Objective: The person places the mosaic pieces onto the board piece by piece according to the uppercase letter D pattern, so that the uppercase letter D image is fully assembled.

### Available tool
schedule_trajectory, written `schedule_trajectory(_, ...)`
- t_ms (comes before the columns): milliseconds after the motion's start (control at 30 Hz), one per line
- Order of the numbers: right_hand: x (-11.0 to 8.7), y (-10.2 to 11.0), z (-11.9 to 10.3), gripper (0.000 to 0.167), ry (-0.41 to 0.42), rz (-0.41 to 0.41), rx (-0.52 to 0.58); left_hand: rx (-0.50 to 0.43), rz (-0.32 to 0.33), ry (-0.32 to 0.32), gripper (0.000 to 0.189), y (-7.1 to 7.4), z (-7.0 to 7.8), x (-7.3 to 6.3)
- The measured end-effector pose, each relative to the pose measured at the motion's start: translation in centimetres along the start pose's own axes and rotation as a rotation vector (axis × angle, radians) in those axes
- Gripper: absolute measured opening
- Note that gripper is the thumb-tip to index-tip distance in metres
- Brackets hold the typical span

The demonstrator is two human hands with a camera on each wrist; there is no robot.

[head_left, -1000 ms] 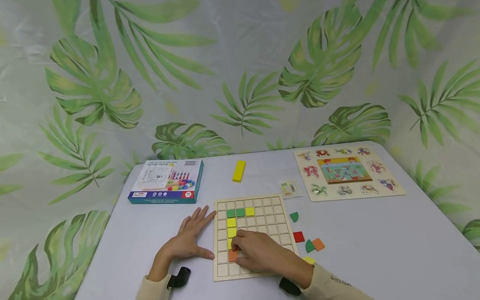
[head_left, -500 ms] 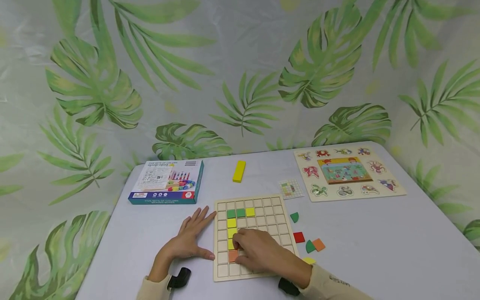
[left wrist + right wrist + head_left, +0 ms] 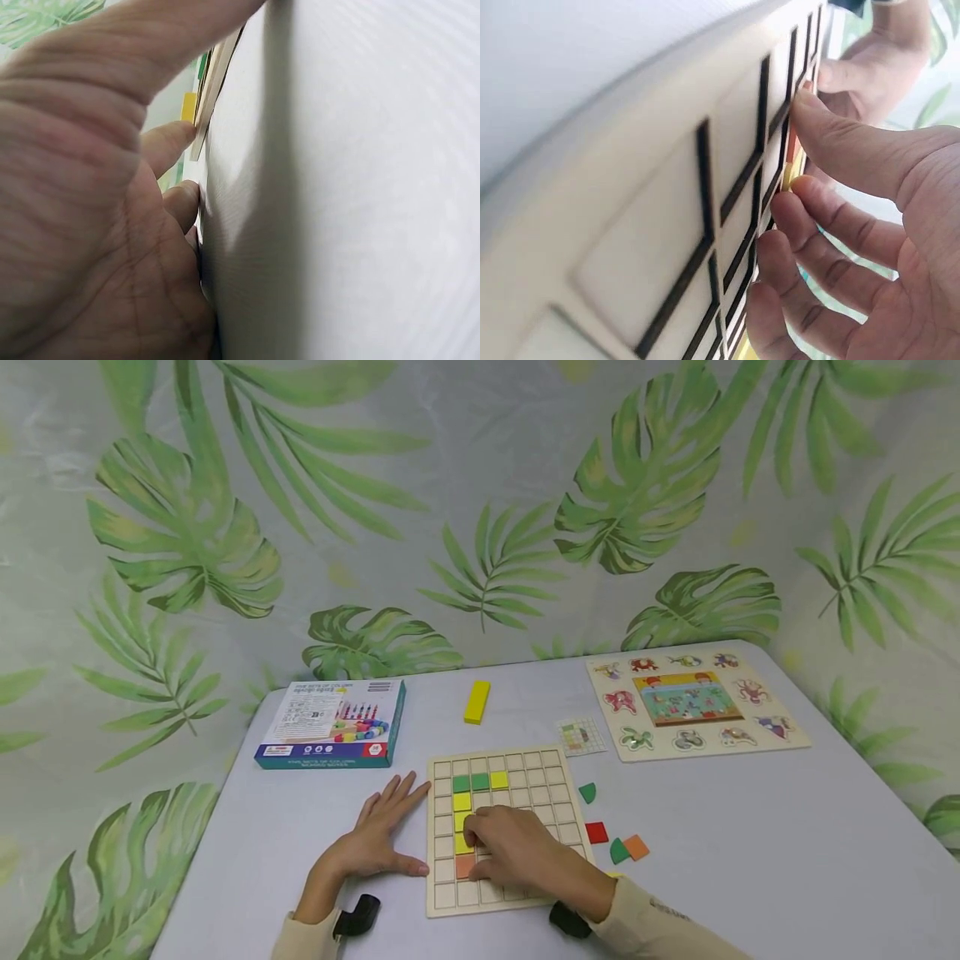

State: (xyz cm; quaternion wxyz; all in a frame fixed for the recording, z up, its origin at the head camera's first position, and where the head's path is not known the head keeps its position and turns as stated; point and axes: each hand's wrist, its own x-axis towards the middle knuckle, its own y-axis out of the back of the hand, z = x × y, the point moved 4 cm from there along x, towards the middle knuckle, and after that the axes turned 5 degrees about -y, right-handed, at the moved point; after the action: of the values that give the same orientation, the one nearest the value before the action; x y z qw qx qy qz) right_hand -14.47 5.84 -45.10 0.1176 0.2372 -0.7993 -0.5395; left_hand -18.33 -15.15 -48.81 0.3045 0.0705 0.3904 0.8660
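Observation:
A wooden grid board [image 3: 540, 797] lies on the table. Two green squares [image 3: 480, 782] and a yellow one sit in one row, with several yellow squares [image 3: 462, 802] running down a column to an orange square [image 3: 463, 866]. My right hand [image 3: 521, 852] is over the board, thumb and index finger at the orange square's edges; the right wrist view shows the orange tile [image 3: 793, 146] between them. The index fingertip also reaches the adjoining yellow tile [image 3: 787, 177]. Fingers spread, my left hand [image 3: 378, 839] rests on the table, index fingertip and thumb at the board's left edge.
Right of the board lie a green quarter circle [image 3: 588, 792], a red square [image 3: 596, 832] and an orange square [image 3: 636, 847] by another green piece. Behind are a pattern card [image 3: 581, 737], a sea-animal puzzle [image 3: 615, 727], a yellow block [image 3: 476, 702] and a box [image 3: 333, 722].
My right hand has shifted slightly up the board, its thumb and index finger still by the orange square. The left hand has stayed in place.

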Motion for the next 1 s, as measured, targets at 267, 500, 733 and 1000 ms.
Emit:
schedule_trajectory(267,0.1,0.4,0.1,0.03,-0.045,-0.038,0.032,-0.011,0.001,-0.006,0.117,0.2,0.0,-0.1)
schedule_trajectory(500,-1.8,1.4,1.6,0.026,-0.033,-0.003,0.07,-0.004,-0.003,-0.008,0.116,0.1,-0.1,0.0)
schedule_trajectory(733,-4.7,3.0,5.4,0.023,-0.083,0.02,0.145,0.006,0.008,-0.005,0.119,0.1,0.0,-0.2)
schedule_trajectory(1000,-8.1,5.0,9.4,0.023,-0.133,0.049,0.156,-0.015,0.007,-0.008,0.118,0.1,0.1,-0.1)
